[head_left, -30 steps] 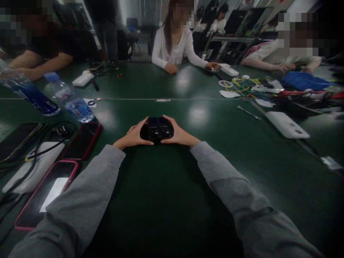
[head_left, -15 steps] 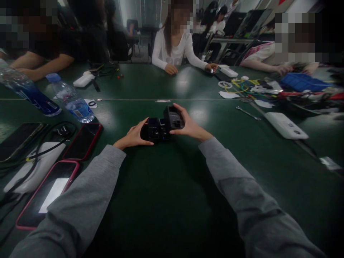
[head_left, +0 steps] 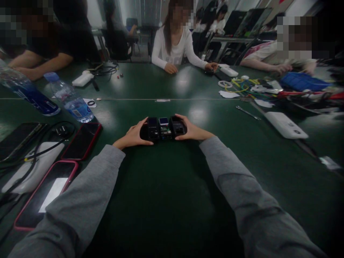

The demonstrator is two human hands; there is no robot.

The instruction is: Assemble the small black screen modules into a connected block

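On the dark green table (head_left: 166,186), straight ahead of me, lies a small black device (head_left: 153,129) with its right black cover part (head_left: 178,128) set apart beside it, so a small circuit board (head_left: 165,129) shows in the gap. My left hand (head_left: 132,136) grips the left black part, fingers curled round its edge. My right hand (head_left: 191,131) holds the separated right part down on the table. Both arms wear grey sleeves.
Left of me lie phones with pink rims (head_left: 44,193) (head_left: 82,140), a white power bank with a black cable (head_left: 32,165), and two water bottles (head_left: 70,99). To the right are a white box (head_left: 286,125), a wrench (head_left: 247,112) and tangled wires (head_left: 249,86). Other people sit round the table.
The closed black device has come apart: my right hand lifted its right cover part, then set it down beside the rest, baring the circuit board. My left hand stayed put.
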